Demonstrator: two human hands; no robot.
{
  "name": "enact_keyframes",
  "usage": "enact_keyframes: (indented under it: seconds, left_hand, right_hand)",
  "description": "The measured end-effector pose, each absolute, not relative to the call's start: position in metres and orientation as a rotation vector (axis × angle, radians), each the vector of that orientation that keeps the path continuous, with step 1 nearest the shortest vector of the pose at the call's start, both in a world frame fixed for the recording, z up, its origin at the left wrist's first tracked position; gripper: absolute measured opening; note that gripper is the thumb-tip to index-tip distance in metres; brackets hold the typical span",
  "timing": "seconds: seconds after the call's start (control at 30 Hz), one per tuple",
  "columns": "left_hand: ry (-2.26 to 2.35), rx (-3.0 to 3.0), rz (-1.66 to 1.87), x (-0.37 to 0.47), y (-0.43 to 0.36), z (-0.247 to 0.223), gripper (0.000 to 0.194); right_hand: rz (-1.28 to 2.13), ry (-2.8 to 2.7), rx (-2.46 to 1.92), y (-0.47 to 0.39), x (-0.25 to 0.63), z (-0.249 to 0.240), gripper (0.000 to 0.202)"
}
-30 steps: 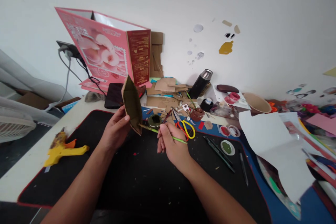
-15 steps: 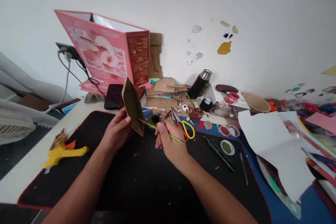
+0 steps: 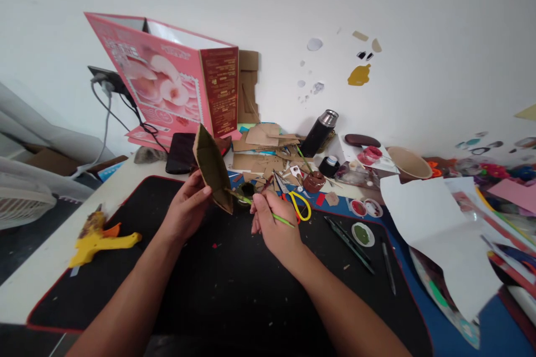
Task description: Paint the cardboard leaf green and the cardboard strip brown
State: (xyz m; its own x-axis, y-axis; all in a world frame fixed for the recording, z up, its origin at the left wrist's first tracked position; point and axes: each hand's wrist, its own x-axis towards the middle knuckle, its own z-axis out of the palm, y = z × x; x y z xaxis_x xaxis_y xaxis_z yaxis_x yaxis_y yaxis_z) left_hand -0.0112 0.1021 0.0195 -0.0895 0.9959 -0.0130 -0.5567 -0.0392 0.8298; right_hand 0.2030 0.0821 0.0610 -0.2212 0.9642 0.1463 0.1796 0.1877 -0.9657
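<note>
My left hand [image 3: 188,204] is closed on a leaf-shaped cardboard piece [image 3: 213,170], dark olive green on its face with a bare brown edge, held up on its side. Between the fingers of my right hand [image 3: 274,220] is a thin paintbrush [image 3: 245,199] with a bright green handle. The brush tip is at the lower right edge of the cardboard piece; whether it touches I cannot tell. Just behind the brush stands a small open jar of dark green paint [image 3: 247,188], partly covered by my hand. Yellow-handled scissors [image 3: 302,206] lie beside my right hand.
A yellow glue gun [image 3: 98,240] lies left on the black mat [image 3: 234,290]. Pens [image 3: 349,245] and a lid of green paint [image 3: 362,235] lie right. Behind are cardboard scraps [image 3: 263,164], a brown paint jar [image 3: 314,181], a black flask [image 3: 320,134] and a pink box [image 3: 163,83].
The cardboard piece has tilted slightly, its lower tip shifting right. My right hand and the brush have moved a little to the right, showing more of the green paint jar.
</note>
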Motion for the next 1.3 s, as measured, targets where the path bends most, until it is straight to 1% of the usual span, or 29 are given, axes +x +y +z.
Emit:
enact_keyframes:
  seconds: [0.3, 0.37, 0.53, 0.67, 0.83, 1.0, 1.1, 1.3]
  left_hand:
    - [0.804, 0.738, 1.474, -0.009, 0.102, 0.022, 0.045]
    - [0.801, 0.743, 1.473, -0.008, 0.102, 0.023, 0.045]
    - [0.817, 0.722, 1.489, -0.008, 0.102, 0.022, 0.049]
    - [0.823, 0.722, 1.469, -0.009, 0.103, 0.018, 0.048]
    - [0.821, 0.744, 1.473, -0.011, 0.103, 0.017, 0.046]
    - [0.834, 0.749, 1.485, -0.011, 0.102, 0.018, 0.047]
    - [0.850, 0.751, 1.482, -0.009, 0.103, 0.018, 0.050]
    - [0.896, 0.756, 1.517, -0.009, 0.102, 0.020, 0.050]
  right_hand:
    - [1.349, -1.539, -0.998, 0.074, 0.194, 0.063, 0.050]
    - [1.316, -1.554, -1.018, 0.076, 0.198, 0.064, 0.050]
    - [1.111, -1.639, -1.125, 0.084, 0.208, 0.060, 0.051]
    - [1.167, -1.550, -1.114, 0.082, 0.203, 0.059, 0.052]
    - [1.268, -1.593, -1.039, 0.077, 0.198, 0.060, 0.051]
    - [1.181, -1.558, -1.110, 0.083, 0.206, 0.055, 0.051]
    - [1.187, -1.539, -1.106, 0.083, 0.204, 0.055, 0.050]
    - [1.130, -1.701, -1.100, 0.078, 0.200, 0.064, 0.048]
